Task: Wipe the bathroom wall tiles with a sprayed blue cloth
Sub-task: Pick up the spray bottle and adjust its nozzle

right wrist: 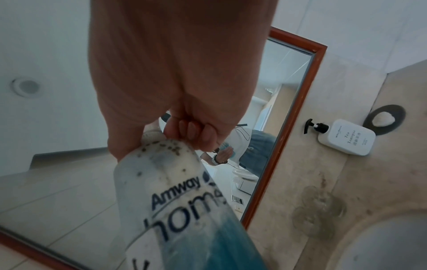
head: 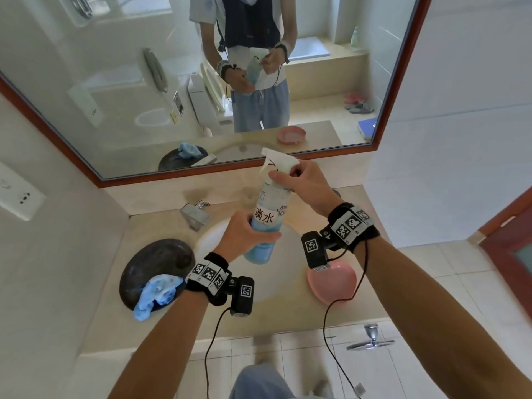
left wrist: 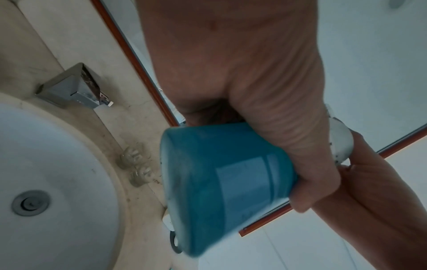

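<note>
The blue cloth [head: 157, 293] lies crumpled and soft on the near edge of a dark round dish [head: 155, 269] at the left of the beige stone counter [head: 288, 318], untouched by either hand. Only the head view shows it. Above the white basin [head: 213, 240], the left hand [head: 249, 236] wraps the lower body of a translucent plastic spray bottle [head: 267, 220] holding blue liquid, while the right hand [head: 305, 184] clenches around its neck under the white trigger head [head: 277, 161].

The left wrist view alone shows the bottle's round blue base [left wrist: 219, 182], the basin's metal drain [left wrist: 30, 202] and an angular chrome tap [left wrist: 74, 87]. The right wrist view reveals dark specks on the bottle's shoulder [right wrist: 161, 155], printed lettering, and a white square pump bottle [right wrist: 346, 137]. A glossy pink dish [head: 334, 283] sits at the right; a wood-framed mirror [head: 374, 148] hangs behind.
</note>
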`<state>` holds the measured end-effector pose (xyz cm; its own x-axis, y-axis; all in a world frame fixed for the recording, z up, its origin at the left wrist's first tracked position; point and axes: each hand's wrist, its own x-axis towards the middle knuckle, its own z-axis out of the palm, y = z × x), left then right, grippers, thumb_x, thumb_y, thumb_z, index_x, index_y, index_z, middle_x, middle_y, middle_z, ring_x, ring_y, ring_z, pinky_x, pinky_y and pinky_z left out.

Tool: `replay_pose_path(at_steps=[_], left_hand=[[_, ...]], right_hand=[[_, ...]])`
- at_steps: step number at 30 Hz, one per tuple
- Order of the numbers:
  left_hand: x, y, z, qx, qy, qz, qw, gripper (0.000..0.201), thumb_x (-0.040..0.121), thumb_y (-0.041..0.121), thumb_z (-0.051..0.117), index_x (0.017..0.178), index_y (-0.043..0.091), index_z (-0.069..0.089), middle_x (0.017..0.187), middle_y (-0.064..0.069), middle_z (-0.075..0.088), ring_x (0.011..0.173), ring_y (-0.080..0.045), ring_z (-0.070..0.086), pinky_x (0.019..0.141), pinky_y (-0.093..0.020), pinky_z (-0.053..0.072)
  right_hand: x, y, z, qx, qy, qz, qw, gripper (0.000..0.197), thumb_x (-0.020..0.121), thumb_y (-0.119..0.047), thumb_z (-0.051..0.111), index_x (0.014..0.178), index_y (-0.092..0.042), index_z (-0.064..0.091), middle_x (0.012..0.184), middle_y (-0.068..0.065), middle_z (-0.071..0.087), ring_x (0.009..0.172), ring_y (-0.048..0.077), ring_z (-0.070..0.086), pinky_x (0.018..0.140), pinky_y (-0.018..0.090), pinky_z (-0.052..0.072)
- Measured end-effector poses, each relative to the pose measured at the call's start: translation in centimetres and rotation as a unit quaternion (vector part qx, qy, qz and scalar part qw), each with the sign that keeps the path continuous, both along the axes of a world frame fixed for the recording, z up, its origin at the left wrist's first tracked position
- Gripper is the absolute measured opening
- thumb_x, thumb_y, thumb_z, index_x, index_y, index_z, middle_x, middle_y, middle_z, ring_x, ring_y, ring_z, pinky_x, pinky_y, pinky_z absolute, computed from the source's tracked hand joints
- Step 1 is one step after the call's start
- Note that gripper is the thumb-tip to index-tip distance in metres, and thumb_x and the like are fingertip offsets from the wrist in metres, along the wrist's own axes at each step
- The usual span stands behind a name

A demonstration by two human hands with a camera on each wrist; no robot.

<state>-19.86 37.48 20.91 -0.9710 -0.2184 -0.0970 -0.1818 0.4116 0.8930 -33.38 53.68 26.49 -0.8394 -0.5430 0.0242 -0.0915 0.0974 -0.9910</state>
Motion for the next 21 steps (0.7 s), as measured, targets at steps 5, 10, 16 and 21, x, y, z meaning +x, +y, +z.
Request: replay_pose_path(at_steps=[5,10,16,21], left_hand=[[-0.8,-0.3,0.2,-0.008,0.01,0.007,1.0,0.039,0.071,0.022,0.095,0.095,0.036,0.068,0.094,0.018,0.074,0.082,0.006,0.073,0.072,-0.018,0.06],[-2.2,-1.8,0.7,-0.004,0.025,-0.015,1.0,0.041,0.072,0.02,0.095,0.095,0.039,0.065,0.091,0.025,0.07,0.078,0.014,0.069,0.064,-0.011,0.055],[-4.0,-3.5,1.0,0.042,0.003,-0.08,0.996,0.037,0.072,0.015,0.094,0.099,0.029,0.072,0.098,0.012,0.078,0.089,-0.003,0.075,0.076,-0.022,0.062],[-5.3,-3.8,2.1,0.094,-0.024,-0.132,0.986,0.038,0.074,0.011,0.092,0.106,0.02,0.072,0.101,0.002,0.08,0.094,-0.013,0.077,0.08,-0.028,0.061]], right_hand=[[-0.5,-1.0,0.8,0.038,0.068,-0.019,0.997,0.053,0.083,-0.056,0.08,0.099,-0.006,0.072,0.088,0.009,0.076,0.078,0.025,0.072,0.075,0.042,0.06],[-1.6,-2.3,2.3,0.073,0.113,-0.035,0.99,0.061,0.082,-0.064,0.077,0.093,-0.005,0.071,0.08,0.021,0.07,0.064,0.031,0.063,0.06,0.042,0.049],[-3.2,-1.9,3.9,0.103,0.042,0.031,0.993,0.012,0.096,-0.028,0.076,0.089,-0.024,0.067,0.077,-0.009,0.074,0.072,-0.002,0.072,0.066,0.02,0.056],[-3.5,-1.5,4.7,0.061,0.046,0.037,0.996,0.011,0.098,-0.016,0.073,0.092,-0.022,0.065,0.081,-0.008,0.072,0.073,-0.002,0.072,0.063,0.014,0.054]])
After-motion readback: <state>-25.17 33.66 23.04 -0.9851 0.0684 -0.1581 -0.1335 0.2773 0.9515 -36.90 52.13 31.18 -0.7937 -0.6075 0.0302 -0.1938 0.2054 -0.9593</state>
